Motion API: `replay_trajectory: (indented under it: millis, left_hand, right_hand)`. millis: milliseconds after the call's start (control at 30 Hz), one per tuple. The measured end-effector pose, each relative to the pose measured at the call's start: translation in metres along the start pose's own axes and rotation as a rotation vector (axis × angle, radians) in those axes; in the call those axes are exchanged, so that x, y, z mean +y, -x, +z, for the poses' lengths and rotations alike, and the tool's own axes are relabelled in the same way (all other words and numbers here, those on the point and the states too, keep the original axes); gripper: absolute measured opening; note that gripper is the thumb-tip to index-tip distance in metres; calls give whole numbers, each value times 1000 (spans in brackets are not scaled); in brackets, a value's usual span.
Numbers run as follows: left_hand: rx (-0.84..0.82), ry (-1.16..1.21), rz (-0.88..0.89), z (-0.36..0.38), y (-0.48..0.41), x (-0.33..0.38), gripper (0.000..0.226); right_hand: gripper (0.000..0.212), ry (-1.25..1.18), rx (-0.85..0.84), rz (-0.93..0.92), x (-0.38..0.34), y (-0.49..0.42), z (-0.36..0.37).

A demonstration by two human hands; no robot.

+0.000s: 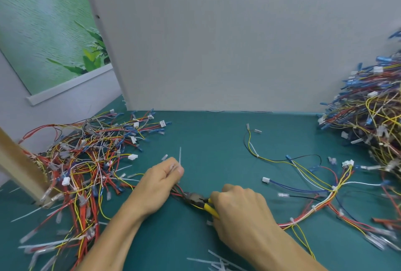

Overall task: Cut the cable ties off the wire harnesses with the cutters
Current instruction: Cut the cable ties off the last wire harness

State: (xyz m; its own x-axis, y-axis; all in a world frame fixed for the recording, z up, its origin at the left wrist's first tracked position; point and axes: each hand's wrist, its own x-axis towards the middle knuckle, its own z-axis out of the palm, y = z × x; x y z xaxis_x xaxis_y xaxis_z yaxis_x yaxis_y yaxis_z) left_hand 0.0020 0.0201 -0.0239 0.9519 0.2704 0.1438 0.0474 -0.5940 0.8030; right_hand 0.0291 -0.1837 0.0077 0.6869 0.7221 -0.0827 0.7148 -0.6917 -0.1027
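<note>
My left hand (159,184) pinches a bundle of red wires, part of a wire harness (312,208) that trails off to the right across the green mat. A white cable tie (180,158) sticks straight up from my left fingers. My right hand (238,210) grips the yellow-handled cutters (198,202). Their dark jaws sit on the red wires just right of my left hand. Whether the jaws are on a tie is hidden.
A heap of loose harnesses (86,158) lies at the left beside a cardboard edge (19,168). A taller heap (373,119) stands at the right. Cut ties (217,262) lie at the mat's near edge. A grey panel (217,43) closes the back.
</note>
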Motion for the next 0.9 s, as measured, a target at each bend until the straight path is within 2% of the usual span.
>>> replay_trajectory:
  millis: [133,233,367,500,667,733,833,900]
  left_hand:
    - [194,221,-14,2,-2,7,30]
    - [278,494,-83,6,-2,14,30]
    - [230,871,-198,10,1,24,22]
    - [189,1107,-274,12,2,28,26]
    - [90,1179,-295,17,6,29,13]
    - [58,1113,-267,19,7,31,23]
    - [62,1015,-262,24,7,36,48]
    - [89,1001,-279,28,7,37,51]
  right_hand:
    - [20,-39,98,50,17,17,-7]
    - [15,-2,179,180,48,22,-18]
    - [17,57,165,374,91,23,-20]
    - [19,23,112,366,99,23,-4]
    - [25,-142,23,242,87,22,-1]
    - [25,-199,-11,225,85,20,-7]
    - [14,-130,102,250,84,12,-12]
    - [14,-56,213,290,85,0,-15]
